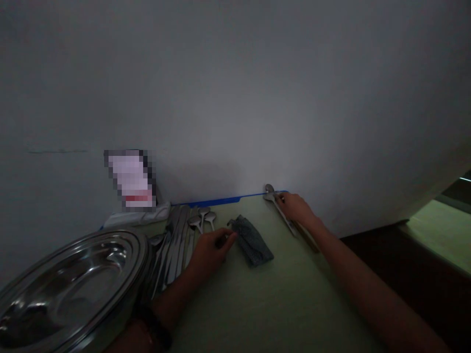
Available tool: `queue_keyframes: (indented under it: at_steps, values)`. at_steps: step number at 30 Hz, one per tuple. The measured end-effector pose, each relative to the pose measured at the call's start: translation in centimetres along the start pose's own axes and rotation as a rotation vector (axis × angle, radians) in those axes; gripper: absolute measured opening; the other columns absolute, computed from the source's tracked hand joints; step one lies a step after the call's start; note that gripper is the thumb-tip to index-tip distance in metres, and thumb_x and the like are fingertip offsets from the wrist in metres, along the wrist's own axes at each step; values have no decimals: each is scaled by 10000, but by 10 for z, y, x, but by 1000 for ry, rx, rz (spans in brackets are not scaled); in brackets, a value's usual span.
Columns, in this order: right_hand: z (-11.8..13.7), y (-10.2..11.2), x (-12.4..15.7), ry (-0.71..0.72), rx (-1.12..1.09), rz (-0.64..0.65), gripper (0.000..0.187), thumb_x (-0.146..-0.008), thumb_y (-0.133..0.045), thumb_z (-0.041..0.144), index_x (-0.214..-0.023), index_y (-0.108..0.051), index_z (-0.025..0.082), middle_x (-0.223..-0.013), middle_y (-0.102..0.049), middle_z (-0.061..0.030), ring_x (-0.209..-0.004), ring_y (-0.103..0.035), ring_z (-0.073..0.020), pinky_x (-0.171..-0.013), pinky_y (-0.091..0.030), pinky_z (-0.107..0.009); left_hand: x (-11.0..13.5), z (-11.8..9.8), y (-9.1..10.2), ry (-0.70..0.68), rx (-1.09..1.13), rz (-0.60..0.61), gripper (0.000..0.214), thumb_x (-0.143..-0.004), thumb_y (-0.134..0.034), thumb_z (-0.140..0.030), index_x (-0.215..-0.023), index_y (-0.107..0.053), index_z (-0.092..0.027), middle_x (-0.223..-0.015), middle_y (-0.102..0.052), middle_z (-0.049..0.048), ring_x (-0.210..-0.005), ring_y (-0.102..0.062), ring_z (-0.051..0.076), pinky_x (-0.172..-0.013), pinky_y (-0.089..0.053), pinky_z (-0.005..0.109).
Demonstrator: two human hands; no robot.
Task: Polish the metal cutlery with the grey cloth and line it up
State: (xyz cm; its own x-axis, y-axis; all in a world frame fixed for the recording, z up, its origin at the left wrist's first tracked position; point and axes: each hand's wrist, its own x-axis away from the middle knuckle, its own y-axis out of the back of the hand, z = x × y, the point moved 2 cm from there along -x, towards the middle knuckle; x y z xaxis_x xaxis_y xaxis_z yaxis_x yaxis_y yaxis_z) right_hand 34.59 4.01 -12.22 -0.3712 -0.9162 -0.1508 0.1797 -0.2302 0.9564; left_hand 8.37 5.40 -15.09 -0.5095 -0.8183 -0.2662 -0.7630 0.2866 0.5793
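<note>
My right hand (297, 210) is at the table's far right edge, its fingers closed over a metal spoon (274, 200). The bowl of a second spoon (269, 188) shows just behind it. My left hand (211, 249) is curled, thumb and fingers drawn together; whether anything is between them is hidden. Right beside its fingertips lies a small dark patterned cloth pouch (253, 242). To the left of that hand, several knives (178, 235) lie side by side, with several spoons (209, 216) among them, partly covered by my left hand and forearm.
A large shiny metal bowl (138, 240) takes up the left of the pale table (265, 304). A blurred-out upright phone-like object (132, 179) leans on the wall behind a folded white cloth (136, 215). The wall (235, 98) bounds the table's back. Another pale surface (437, 235) is at right.
</note>
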Motion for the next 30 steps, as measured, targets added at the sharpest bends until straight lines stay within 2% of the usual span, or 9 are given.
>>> queue_keyframes:
  at_steps: [3,5,9,17,25,28,30]
  values:
    - [-11,-5,-2,-64,87,12,359,-878,-333,290,-1002,-624,120,-1013,-650,-195,-933,-619,-280,-769,-431,-357,-1,1,-2,-30,-80,18,303,-790,-509,-407,-753,-685,-163,-473,-551,-30,-457,-501,111,-465,-340,198]
    - [-10,-9,-1,-71,129,35,360,-883,-320,269,-985,-633,123,-1024,-644,-188,-940,-619,-273,-772,-436,-348,-2,1,-2,-39,-124,21,317,-801,-490,-406,-761,-682,-157,-493,-567,-20,-469,-514,118,-482,-347,208]
    - [-3,-17,3,-89,205,56,387,-882,-275,202,-1088,-592,119,-1081,-600,-201,-947,-614,-307,-741,-457,-388,-2,1,-1,-42,-188,20,333,-817,-467,-407,-786,-681,-155,-546,-606,2,-506,-550,131,-519,-357,226]
    - [2,-26,9,-85,267,92,493,-854,-285,139,-1338,-348,208,-1104,-582,-183,-965,-605,-304,-718,-476,-411,-2,5,-4,-71,-247,56,314,-823,-455,-387,-785,-677,-168,-530,-596,-10,-491,-532,120,-500,-350,211]
    - [9,-20,14,-62,242,10,498,-846,-363,217,-1341,-336,171,-1163,-533,-211,-956,-595,-317,-716,-465,-415,-2,7,-5,-92,-322,52,332,-854,-415,-384,-794,-663,-171,-533,-590,-8,-511,-546,130,-498,-359,212]
    - [22,-15,18,17,200,-25,422,-852,-376,257,-1246,-438,121,-1248,-475,-221,-1038,-549,-315,-764,-442,-398,-1,6,-4,-107,-371,45,316,-862,-413,-372,-785,-651,-179,-557,-601,-5,-528,-560,134,-505,-372,215]
    - [34,-13,23,109,159,-20,333,-860,-383,290,-1118,-523,133,-1197,-533,-187,-1054,-540,-284,-796,-421,-363,0,4,-4,-127,-415,38,280,-863,-419,-346,-809,-643,-186,-618,-624,2,-564,-575,139,-537,-397,224]
